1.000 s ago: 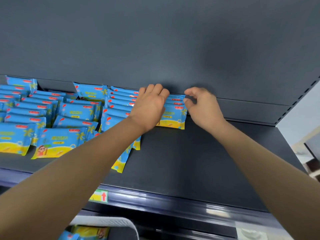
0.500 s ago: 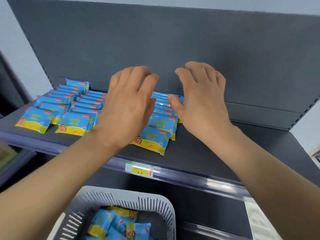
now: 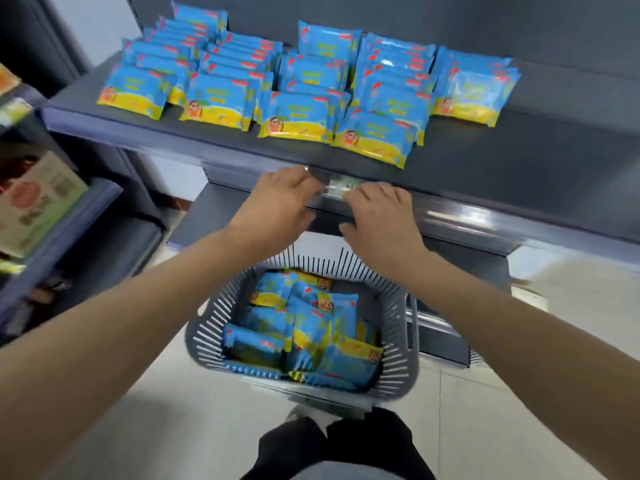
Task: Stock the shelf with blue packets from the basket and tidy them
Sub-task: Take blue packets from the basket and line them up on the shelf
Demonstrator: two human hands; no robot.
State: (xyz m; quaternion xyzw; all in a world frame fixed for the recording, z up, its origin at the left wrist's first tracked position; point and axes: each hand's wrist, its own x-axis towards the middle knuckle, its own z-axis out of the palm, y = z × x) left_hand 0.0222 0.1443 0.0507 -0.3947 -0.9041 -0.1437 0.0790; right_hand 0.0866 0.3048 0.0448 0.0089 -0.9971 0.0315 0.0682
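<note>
Blue packets [image 3: 301, 116] lie in overlapping rows on the shelf [image 3: 519, 157] — more fill the grey basket [image 3: 204, 337] on the floor [image 3: 207, 427] below. Our left grip [image 3: 273, 209] and right grip [image 3: 381, 220] hover by the shelf's front edge — fingers loosely bent, holding nothing.

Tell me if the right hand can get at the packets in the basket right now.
Probably yes: the right hand hangs empty above the open-topped basket, and its packets lie uncovered.
</note>
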